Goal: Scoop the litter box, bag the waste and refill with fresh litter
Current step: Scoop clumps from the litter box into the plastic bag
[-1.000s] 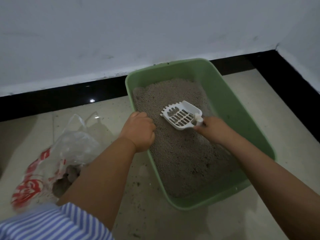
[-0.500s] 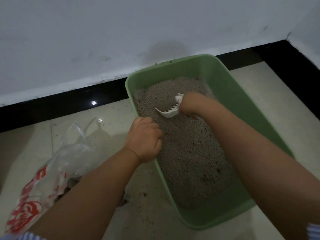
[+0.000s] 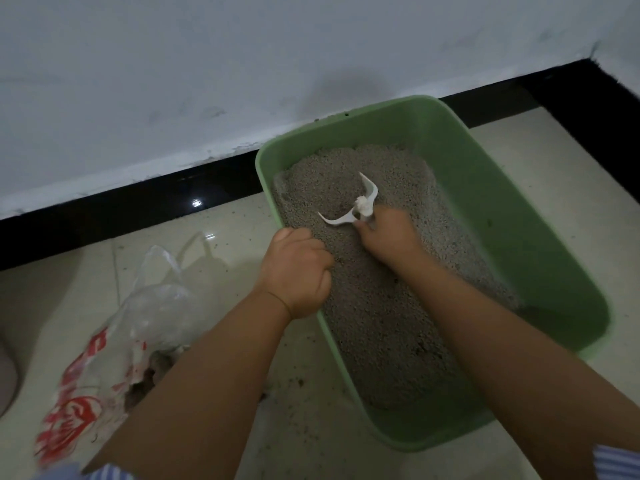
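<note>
On the pale tiled floor (image 3: 540,188) your green plastic litter box (image 3: 519,237) of grey granular litter (image 3: 381,306) sits right of the clear red-printed plastic bag (image 3: 114,341), your left hand (image 3: 298,271) clenched on its left rim, your right hand (image 3: 388,237) grasping the white plastic scoop (image 3: 349,211) dug into the far litter.

Between our 2 hands lies open litter (image 3: 381,306); the box wall (image 3: 502,202) blocks beyond the right hand (image 3: 388,237), the bag (image 3: 114,341) crowds outside the left hand (image 3: 298,271).

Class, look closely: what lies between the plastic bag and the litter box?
In the head view, the left hand and forearm cross bare, litter-speckled floor.
</note>
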